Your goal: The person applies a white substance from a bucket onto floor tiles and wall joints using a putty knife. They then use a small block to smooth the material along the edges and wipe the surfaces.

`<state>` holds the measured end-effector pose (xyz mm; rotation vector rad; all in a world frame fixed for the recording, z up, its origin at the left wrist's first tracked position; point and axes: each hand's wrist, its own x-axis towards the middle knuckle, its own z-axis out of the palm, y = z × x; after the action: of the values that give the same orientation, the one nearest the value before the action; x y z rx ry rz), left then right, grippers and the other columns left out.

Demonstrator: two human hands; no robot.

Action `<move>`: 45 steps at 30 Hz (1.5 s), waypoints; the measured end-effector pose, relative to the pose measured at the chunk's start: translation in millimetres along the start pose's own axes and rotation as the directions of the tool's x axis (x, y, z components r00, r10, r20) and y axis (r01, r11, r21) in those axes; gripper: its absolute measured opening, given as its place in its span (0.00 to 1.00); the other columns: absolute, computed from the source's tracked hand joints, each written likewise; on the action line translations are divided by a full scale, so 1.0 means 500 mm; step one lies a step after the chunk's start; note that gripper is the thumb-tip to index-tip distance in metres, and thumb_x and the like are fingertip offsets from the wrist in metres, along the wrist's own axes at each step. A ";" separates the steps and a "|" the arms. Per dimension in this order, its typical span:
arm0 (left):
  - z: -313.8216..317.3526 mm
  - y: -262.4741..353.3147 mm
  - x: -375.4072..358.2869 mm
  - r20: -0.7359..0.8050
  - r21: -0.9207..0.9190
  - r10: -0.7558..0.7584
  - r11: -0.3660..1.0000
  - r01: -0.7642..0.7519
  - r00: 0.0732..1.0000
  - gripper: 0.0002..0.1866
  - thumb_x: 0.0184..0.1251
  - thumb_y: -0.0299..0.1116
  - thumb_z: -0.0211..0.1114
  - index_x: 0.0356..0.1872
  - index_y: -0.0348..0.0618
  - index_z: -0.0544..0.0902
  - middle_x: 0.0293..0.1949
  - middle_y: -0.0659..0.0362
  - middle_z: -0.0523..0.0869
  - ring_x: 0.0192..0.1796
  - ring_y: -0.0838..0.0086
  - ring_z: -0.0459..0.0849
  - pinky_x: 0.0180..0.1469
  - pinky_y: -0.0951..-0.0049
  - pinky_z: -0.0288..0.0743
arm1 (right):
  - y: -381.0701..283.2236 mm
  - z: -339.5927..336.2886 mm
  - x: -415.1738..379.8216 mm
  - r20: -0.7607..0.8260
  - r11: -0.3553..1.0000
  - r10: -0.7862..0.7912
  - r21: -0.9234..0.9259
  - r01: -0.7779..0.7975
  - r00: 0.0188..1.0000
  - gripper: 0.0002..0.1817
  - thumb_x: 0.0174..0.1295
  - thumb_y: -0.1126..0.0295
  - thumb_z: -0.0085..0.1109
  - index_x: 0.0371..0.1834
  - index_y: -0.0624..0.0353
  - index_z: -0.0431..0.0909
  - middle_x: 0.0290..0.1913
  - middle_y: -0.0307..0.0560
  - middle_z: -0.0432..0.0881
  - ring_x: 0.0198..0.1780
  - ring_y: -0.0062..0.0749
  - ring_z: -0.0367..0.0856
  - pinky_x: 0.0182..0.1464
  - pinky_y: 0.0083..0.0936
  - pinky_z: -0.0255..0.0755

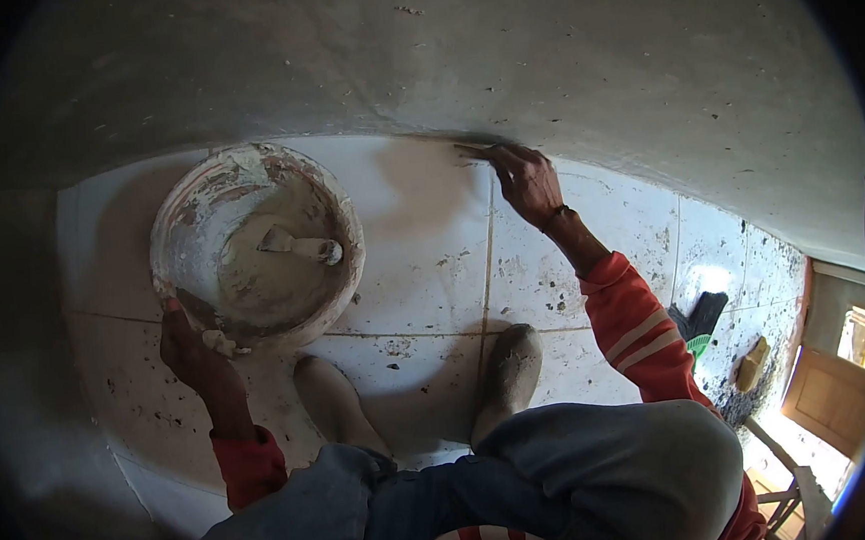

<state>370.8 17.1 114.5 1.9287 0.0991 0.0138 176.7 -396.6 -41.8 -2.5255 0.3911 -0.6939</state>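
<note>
A round bucket [340, 211], its rim caked with dried plaster, stands on the tiles close to the wall. Pale, wet-looking mix [263, 282] lies inside it, and a scraper with a light handle [316, 248] rests in the mix. My left hand [189, 347] grips the bucket's near-left rim, one fingertip showing over the edge. Down where the wall meets the floor, my right hand [527, 180] is closed, its fingers pinched together and pointing left. Something thin and dark [471, 151] sticks out past the fingertips, and I cannot tell what it is.
A grey plastered wall [538, 52] runs along the far side. Crumbs and smears dot the white tiles [413, 281] around my feet [509, 365]. To the right lie a dark object [701, 313], a green piece [699, 346] and a tan block [752, 364], near a wooden panel [833, 397].
</note>
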 end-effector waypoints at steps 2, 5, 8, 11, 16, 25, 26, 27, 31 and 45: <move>0.002 0.008 -0.006 0.025 0.005 0.032 0.999 -0.032 0.999 0.25 0.82 0.45 0.56 0.59 0.27 0.82 0.52 0.54 0.85 0.53 0.71 0.81 0.62 0.70 0.71 | -0.010 0.007 -0.005 0.107 1.000 0.014 0.018 -0.016 0.994 0.07 0.64 0.76 0.63 0.44 0.59 0.85 0.40 0.51 0.87 0.41 0.51 0.87 0.44 0.43 0.80; 0.002 0.007 -0.004 0.052 0.030 0.068 0.997 -0.069 0.996 0.28 0.81 0.48 0.55 0.64 0.29 0.80 0.56 0.53 0.84 0.57 0.70 0.80 0.63 0.70 0.71 | -0.012 0.022 0.014 0.008 1.000 -0.009 -0.002 0.009 1.000 0.07 0.65 0.75 0.63 0.45 0.59 0.85 0.41 0.52 0.87 0.41 0.52 0.87 0.43 0.43 0.81; -0.001 0.010 -0.010 0.069 0.032 0.051 0.998 -0.053 0.996 0.31 0.81 0.50 0.55 0.67 0.30 0.78 0.61 0.52 0.83 0.61 0.68 0.80 0.66 0.69 0.70 | -0.024 0.039 0.020 -0.009 1.000 -0.019 0.004 0.019 1.000 0.07 0.66 0.76 0.63 0.45 0.59 0.86 0.41 0.51 0.88 0.41 0.53 0.87 0.42 0.41 0.81; 0.008 0.014 -0.011 0.054 -0.019 0.052 0.999 -0.051 0.997 0.28 0.82 0.47 0.55 0.64 0.28 0.80 0.57 0.54 0.84 0.57 0.70 0.80 0.63 0.70 0.71 | -0.034 0.039 0.012 0.108 0.991 -0.041 0.130 0.027 0.993 0.08 0.65 0.76 0.65 0.46 0.58 0.86 0.42 0.51 0.89 0.40 0.53 0.87 0.42 0.40 0.81; 0.011 0.008 -0.008 0.010 -0.017 0.075 0.997 -0.075 0.997 0.25 0.82 0.45 0.56 0.59 0.27 0.82 0.52 0.55 0.85 0.52 0.72 0.81 0.59 0.70 0.72 | -0.033 0.024 -0.025 0.095 1.000 -0.026 0.006 0.025 0.995 0.08 0.65 0.77 0.62 0.44 0.55 0.87 0.42 0.47 0.90 0.40 0.45 0.89 0.45 0.40 0.81; 0.000 0.004 -0.005 0.045 -0.016 0.052 0.999 -0.051 0.998 0.27 0.81 0.46 0.57 0.60 0.28 0.82 0.52 0.54 0.84 0.53 0.71 0.80 0.60 0.70 0.72 | -0.054 0.071 0.019 0.029 1.000 -0.030 0.002 0.030 0.999 0.17 0.65 0.81 0.56 0.56 0.57 0.83 0.50 0.54 0.88 0.50 0.51 0.87 0.50 0.40 0.81; -0.002 0.001 -0.003 0.045 -0.019 0.033 0.999 -0.033 0.998 0.27 0.81 0.46 0.57 0.61 0.27 0.81 0.53 0.53 0.84 0.54 0.70 0.80 0.60 0.69 0.72 | -0.046 0.110 0.002 0.042 0.999 -0.022 -0.023 0.023 0.999 0.19 0.64 0.80 0.55 0.57 0.57 0.83 0.52 0.54 0.88 0.53 0.52 0.85 0.57 0.42 0.78; -0.004 -0.001 -0.003 0.045 -0.021 0.016 1.000 -0.015 0.999 0.27 0.81 0.46 0.56 0.62 0.27 0.81 0.54 0.53 0.84 0.54 0.70 0.80 0.61 0.69 0.72 | -0.038 0.146 -0.015 0.055 0.999 -0.012 -0.048 0.015 0.998 0.20 0.63 0.79 0.53 0.58 0.56 0.82 0.54 0.54 0.87 0.57 0.52 0.84 0.63 0.43 0.74; -0.003 -0.003 0.000 0.039 -0.005 0.081 0.997 -0.081 0.996 0.29 0.82 0.47 0.55 0.65 0.27 0.79 0.58 0.50 0.83 0.58 0.67 0.80 0.64 0.68 0.72 | -0.098 0.119 -0.056 0.192 0.995 -0.095 0.028 0.091 0.977 0.23 0.61 0.81 0.53 0.59 0.54 0.83 0.57 0.50 0.85 0.63 0.49 0.80 0.68 0.44 0.71; 0.003 0.008 -0.006 0.106 -0.084 0.039 0.996 -0.030 0.994 0.33 0.81 0.50 0.55 0.71 0.28 0.74 0.65 0.48 0.79 0.63 0.63 0.81 0.66 0.65 0.74 | -0.070 0.124 -0.121 0.095 0.989 -0.104 -0.099 0.114 0.990 0.27 0.63 0.78 0.55 0.68 0.52 0.78 0.69 0.51 0.79 0.74 0.47 0.73 0.79 0.46 0.61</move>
<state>368.4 14.2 117.6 1.8446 -0.0075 -0.0623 165.1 -320.2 -94.4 -2.6829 0.2659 -0.6120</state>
